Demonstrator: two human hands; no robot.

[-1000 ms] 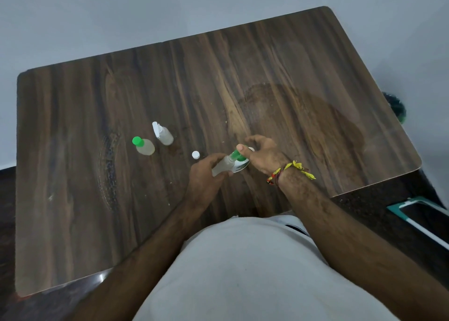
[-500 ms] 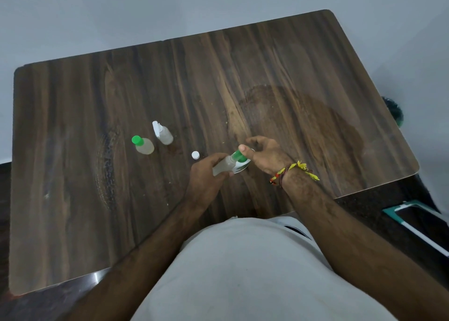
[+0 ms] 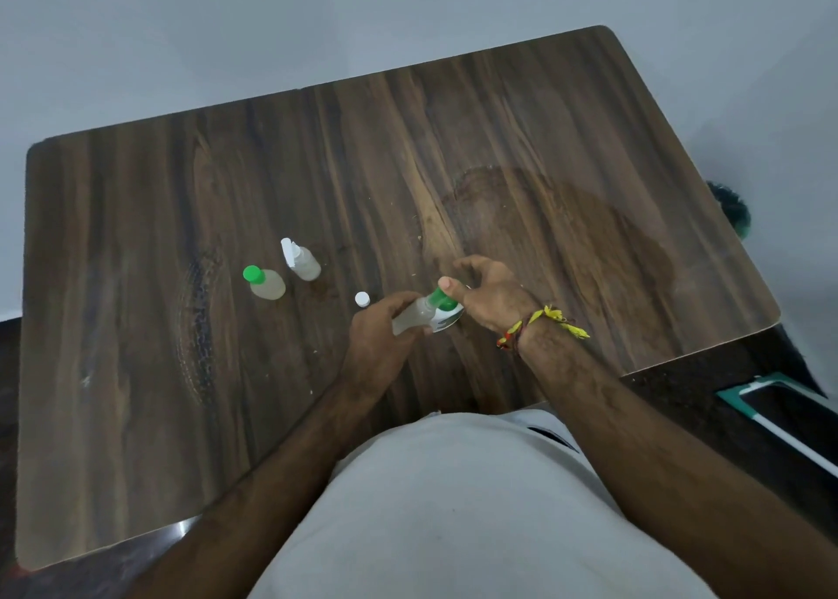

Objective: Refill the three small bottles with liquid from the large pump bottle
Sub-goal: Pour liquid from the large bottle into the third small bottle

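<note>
A small bottle (image 3: 410, 319) is held tilted above the surface (image 3: 136, 372), its green cap (image 3: 439, 298) pointing away from the body toward the right hand (image 3: 487, 297). This two-handed hold is judged to serve the turning of the cap, on or off; which cannot be told. The body of the bottle is wrapped by the curled fingers (image 3: 403, 301) of the left hand (image 3: 378, 333), so that it is kept steady. The cap is pinched by the right thumb (image 3: 446, 285) from above, the other right fingers being curled loosely beyond and under it; their contact with the cap is hidden.

Just under the cap and the right palm, a white and green object (image 3: 446, 322) is partly seen; it may be the pump bottle, but too little is shown to be sure.

A loose white cap (image 3: 362, 299) lies just left of the left fingers. Farther left of them, well apart, two more small bottles stand together: one with a white nozzle (image 3: 301, 263), and one green-capped (image 3: 265, 282). Both appear to hold pale liquid and are judged to have been set aside out of the way.
</note>
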